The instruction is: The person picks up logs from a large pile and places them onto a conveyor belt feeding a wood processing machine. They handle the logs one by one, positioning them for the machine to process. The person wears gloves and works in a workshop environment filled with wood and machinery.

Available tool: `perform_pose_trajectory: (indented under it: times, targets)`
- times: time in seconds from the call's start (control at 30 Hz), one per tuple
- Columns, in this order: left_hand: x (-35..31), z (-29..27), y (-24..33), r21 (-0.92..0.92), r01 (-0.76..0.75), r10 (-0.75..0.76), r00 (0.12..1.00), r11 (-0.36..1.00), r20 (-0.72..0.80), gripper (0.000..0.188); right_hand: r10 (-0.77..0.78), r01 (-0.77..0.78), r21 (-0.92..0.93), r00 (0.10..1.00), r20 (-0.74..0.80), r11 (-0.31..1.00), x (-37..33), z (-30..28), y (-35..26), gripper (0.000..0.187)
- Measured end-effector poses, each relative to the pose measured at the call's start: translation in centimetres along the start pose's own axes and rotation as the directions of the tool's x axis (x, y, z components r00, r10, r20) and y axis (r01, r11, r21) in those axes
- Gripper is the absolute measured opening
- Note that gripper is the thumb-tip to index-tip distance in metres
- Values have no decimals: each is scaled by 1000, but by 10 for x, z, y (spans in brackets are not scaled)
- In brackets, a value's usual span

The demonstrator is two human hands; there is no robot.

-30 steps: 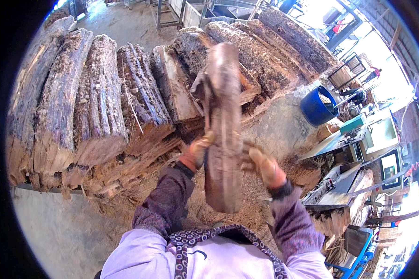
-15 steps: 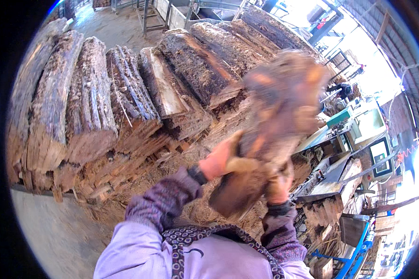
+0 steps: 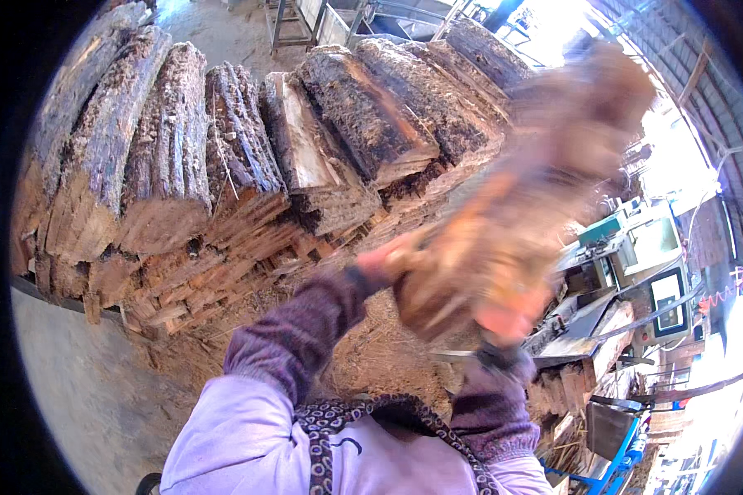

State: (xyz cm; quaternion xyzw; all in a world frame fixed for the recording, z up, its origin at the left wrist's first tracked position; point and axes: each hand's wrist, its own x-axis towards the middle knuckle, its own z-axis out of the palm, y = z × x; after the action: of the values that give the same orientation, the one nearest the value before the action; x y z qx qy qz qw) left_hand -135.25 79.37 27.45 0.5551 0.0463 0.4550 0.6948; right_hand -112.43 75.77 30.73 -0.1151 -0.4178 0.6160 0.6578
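Note:
A thick, rough slab of wood (image 3: 545,181) with brown bark is held up in front of me, smeared by motion and tilted toward the upper right. My left hand (image 3: 392,256), in an orange-and-tan glove, grips its lower left side. The gloved right hand (image 3: 508,318) holds the slab's lower right edge, its fingers blurred. To the left and ahead lies a stack of rough-sawn slabs, with a pale-faced slab (image 3: 301,132) and a reddish-brown slab (image 3: 367,111) near its middle.
At right stands a machine with a control panel (image 3: 669,301) and a metal table (image 3: 582,322). A blue frame (image 3: 615,462) is at the lower right. Wood chips and sawdust (image 3: 371,355) cover the ground below my arms. Grey floor (image 3: 82,371) shows at left.
The slab has swung up and to the right in both hands, nearer the machine side. My hands have risen with it and the view has shifted slightly.

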Motion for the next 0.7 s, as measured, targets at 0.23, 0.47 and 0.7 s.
perform_pose_trajectory:
  times: [0.23, 0.47, 0.7]
  targets:
    - [-150, -4, -74, -343, 381, -511, 691, 859, -512, 61, 451, -408, -493, 892, -34, 769, 50, -12, 118, 43]
    - [-119, -4, -67, 655, 485, 97, 757, 580, -647, 132, 429, -505, -291, 856, -289, 812, 33, -56, 117, 23]
    - [-131, -35, -48, 574, 559, -49, 741, 598, -670, 124, 273, -507, -551, 849, -453, 662, 24, 7, 107, 21]
